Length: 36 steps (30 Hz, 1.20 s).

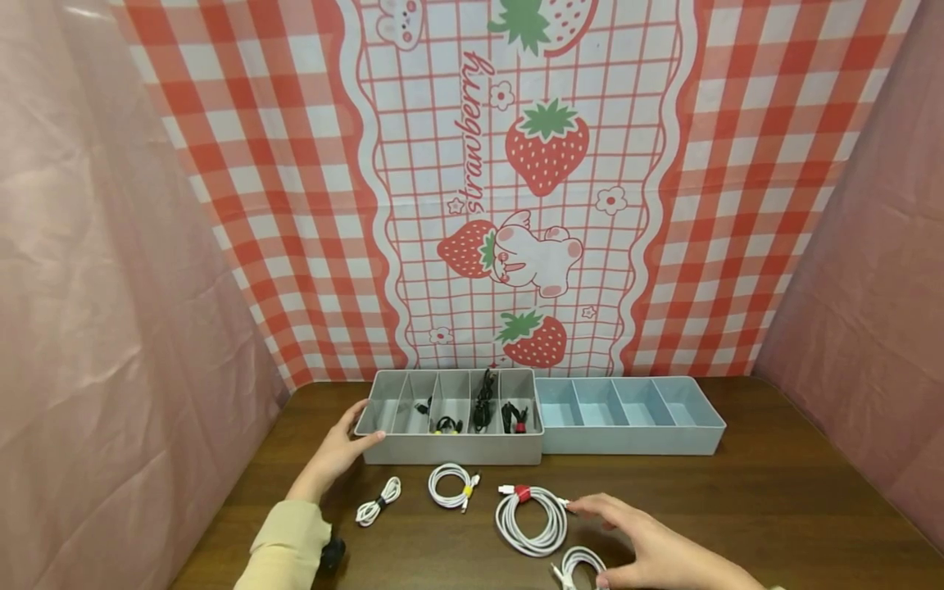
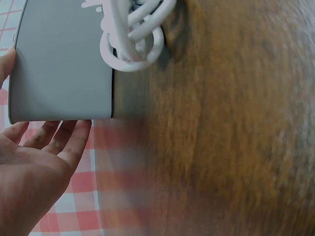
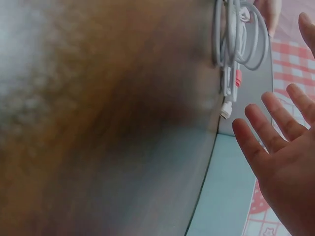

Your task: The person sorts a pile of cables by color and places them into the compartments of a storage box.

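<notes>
My left hand (image 1: 335,455) holds the left end of a grey divided box (image 1: 453,450), its thumb on the front rim and its fingers along the end wall. My right hand (image 1: 656,547) is spread above the table, holding nothing. Near its fingertips lies a large coiled white cable (image 1: 504,528) with a red tie. A smaller white coil (image 1: 578,551) is by its thumb, partly cut off by the frame. Farther left are a white coil (image 1: 433,492) with a yellow tie and a small white bundle (image 1: 388,492) with a black tie.
Black cables (image 1: 483,410) lie in several compartments of the grey box; its leftmost one shows none. A light blue divided box (image 1: 630,441) adjoins it on the right. Behind the brown table (image 1: 767,492) hangs a strawberry-patterned cloth (image 1: 546,156); pink curtains (image 1: 111,328) flank both sides.
</notes>
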Each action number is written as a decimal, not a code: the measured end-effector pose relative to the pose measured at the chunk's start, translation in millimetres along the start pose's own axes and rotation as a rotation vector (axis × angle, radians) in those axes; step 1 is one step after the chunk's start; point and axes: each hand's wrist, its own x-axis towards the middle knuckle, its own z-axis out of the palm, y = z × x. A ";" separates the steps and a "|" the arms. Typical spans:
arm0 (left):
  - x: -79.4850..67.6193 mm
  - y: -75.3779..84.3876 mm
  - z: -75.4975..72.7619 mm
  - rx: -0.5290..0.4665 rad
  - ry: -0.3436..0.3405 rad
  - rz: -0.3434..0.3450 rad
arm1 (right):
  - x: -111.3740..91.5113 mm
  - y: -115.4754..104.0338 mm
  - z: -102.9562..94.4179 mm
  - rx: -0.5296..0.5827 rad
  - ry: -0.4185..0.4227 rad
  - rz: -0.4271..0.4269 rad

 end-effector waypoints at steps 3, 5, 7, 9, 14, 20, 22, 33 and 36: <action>1.1 -1.1 0.4 -0.014 -0.001 -0.001 | -0.8 0.1 2.4 -0.043 -0.034 0.025; 1.5 -1.4 0.5 -0.016 -0.001 0.004 | -1.1 0.5 3.1 -0.074 -0.053 0.017; 1.8 -1.3 0.8 -0.022 0.000 0.005 | -1.1 0.5 3.3 -0.101 -0.064 0.001; 1.8 -0.2 0.8 -0.021 -0.002 0.003 | -1.5 0.4 3.6 -0.105 -0.082 0.032; -0.5 2.3 0.2 -0.022 -0.011 0.008 | -2.1 -0.6 5.5 -0.130 -0.111 0.090; -1.8 2.8 0.0 -0.016 -0.013 0.010 | -2.6 1.5 7.7 -0.214 -0.098 0.008; -1.0 1.9 0.3 -0.013 -0.007 0.007 | -2.5 2.5 8.0 -0.233 -0.099 -0.013; 0.9 0.0 0.4 0.008 -0.001 0.009 | 0.4 5.2 9.6 -0.283 -0.115 -0.065; -0.5 2.9 -0.3 -0.004 -0.006 0.005 | 1.1 5.5 9.3 -0.298 -0.119 -0.076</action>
